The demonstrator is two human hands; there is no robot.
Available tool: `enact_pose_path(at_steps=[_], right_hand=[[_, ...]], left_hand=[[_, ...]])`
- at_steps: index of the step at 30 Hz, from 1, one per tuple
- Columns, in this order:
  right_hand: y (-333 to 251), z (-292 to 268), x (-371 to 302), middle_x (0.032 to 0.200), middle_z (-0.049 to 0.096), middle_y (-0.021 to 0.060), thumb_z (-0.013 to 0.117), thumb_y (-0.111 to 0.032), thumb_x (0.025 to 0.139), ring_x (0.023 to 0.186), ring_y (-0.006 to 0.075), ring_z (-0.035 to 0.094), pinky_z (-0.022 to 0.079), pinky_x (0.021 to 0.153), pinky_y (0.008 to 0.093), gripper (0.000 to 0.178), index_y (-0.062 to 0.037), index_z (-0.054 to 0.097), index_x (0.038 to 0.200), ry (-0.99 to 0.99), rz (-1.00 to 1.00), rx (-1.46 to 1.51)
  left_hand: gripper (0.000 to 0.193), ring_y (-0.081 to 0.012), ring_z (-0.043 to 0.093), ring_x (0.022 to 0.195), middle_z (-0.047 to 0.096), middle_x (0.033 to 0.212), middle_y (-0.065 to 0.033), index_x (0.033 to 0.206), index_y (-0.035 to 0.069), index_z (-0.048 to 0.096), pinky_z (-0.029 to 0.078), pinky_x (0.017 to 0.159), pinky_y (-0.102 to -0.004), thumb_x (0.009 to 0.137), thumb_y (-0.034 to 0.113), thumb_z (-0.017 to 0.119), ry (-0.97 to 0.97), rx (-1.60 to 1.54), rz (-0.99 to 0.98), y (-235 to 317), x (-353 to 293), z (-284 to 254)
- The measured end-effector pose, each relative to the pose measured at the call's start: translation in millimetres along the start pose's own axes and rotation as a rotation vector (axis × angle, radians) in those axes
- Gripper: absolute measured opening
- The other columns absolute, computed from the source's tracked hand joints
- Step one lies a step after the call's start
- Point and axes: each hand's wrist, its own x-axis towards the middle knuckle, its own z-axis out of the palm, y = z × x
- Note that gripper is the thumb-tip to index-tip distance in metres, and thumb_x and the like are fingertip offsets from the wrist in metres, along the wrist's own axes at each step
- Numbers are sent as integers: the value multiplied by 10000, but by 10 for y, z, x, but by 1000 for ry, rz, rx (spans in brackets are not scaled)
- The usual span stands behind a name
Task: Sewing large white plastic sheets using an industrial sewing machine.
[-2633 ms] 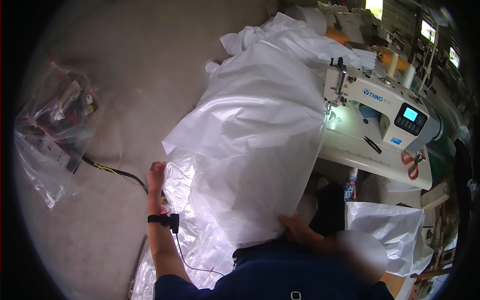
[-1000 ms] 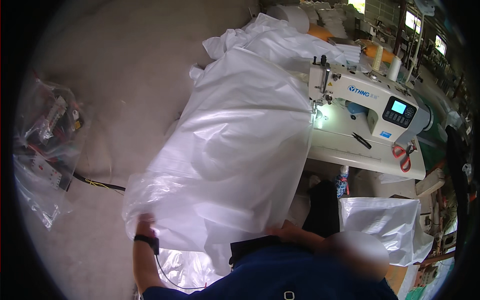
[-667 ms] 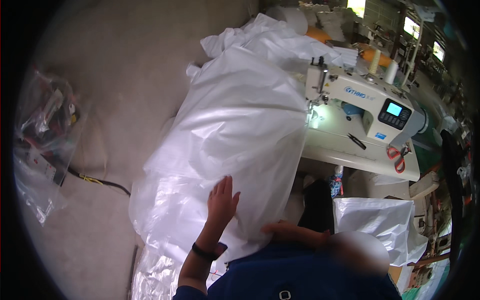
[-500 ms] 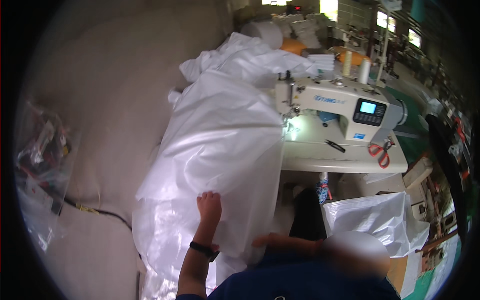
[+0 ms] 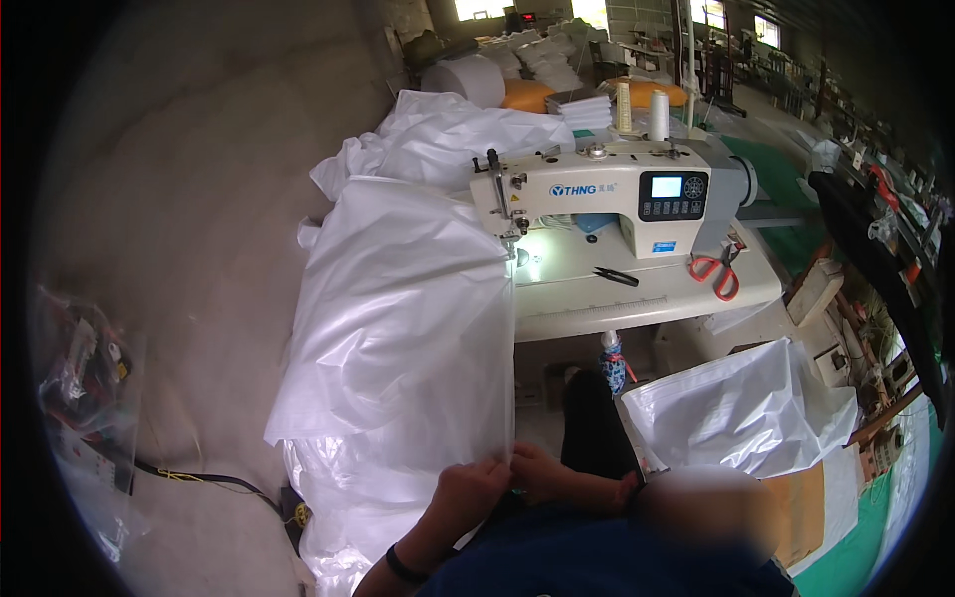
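Note:
A large sheet of shiny white plastic fabric point(image 5: 388, 328) hangs down from the left side of the sewing machine point(image 5: 607, 189). Its right edge runs from the lit needle area toward my body. My left hand point(image 5: 474, 492) is closed on that edge close to my lap, and my right hand point(image 5: 538, 472) pinches it just beside. The two hands nearly touch. Fingertips are partly hidden by the knuckles and the sheet.
Black thread snips point(image 5: 616, 277) and red-handled scissors point(image 5: 718, 273) lie on the machine table point(image 5: 587, 313). Thread cones point(image 5: 660, 116) stand behind. A bunched white pile point(image 5: 438, 134) is at the back, a white plastic piece point(image 5: 741, 408) right of my leg, and a black cable point(image 5: 214, 482) on the floor.
My left hand has moved right and toward me, from lying on the sheet to gripping its edge beside my right hand. The view has shifted, so the machine appears further left.

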Motion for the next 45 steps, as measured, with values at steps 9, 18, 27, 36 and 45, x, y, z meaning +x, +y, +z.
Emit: enact_pose_path(at_steps=[9,18,27,36,45], right_hand=[[-119,156,-240,968,677,120,562,-280,947,884,212,647,520,796,321,364,38,624,1113,98,157,-376],[-9,-1,-185,1022,679,108,513,-340,989,877,182,636,508,800,310,419,20,636,1163,-23,158,-489],[44,-51,-62,1000,667,95,485,-355,1000,894,172,612,485,817,306,415,-3,645,1150,-70,207,-489],[161,-104,-13,1056,661,107,484,-320,1003,920,196,620,487,837,319,397,5,612,1191,-124,195,-426],[197,-61,108,1076,670,137,502,-312,993,973,225,623,473,898,340,412,33,609,1190,-101,191,-502]], left_hand=[[79,-295,641,606,607,696,-77,823,141,585,502,497,-378,836,200,636,-237,-150,85,-104,-235,88],[597,-298,636,962,653,1022,-160,1371,88,491,477,886,-499,799,116,656,278,520,-406,-2030,102,14],[214,-94,603,733,689,848,-84,969,18,700,502,704,-258,942,213,615,411,-809,-643,-2575,94,-1386],[379,-310,598,1090,622,1171,-187,1106,18,659,479,902,-420,799,239,676,-31,590,-848,-2336,-262,-681],[584,-356,499,1220,545,1275,-183,1299,28,510,374,1038,-484,784,239,685,-1,357,-114,-891,682,177]])
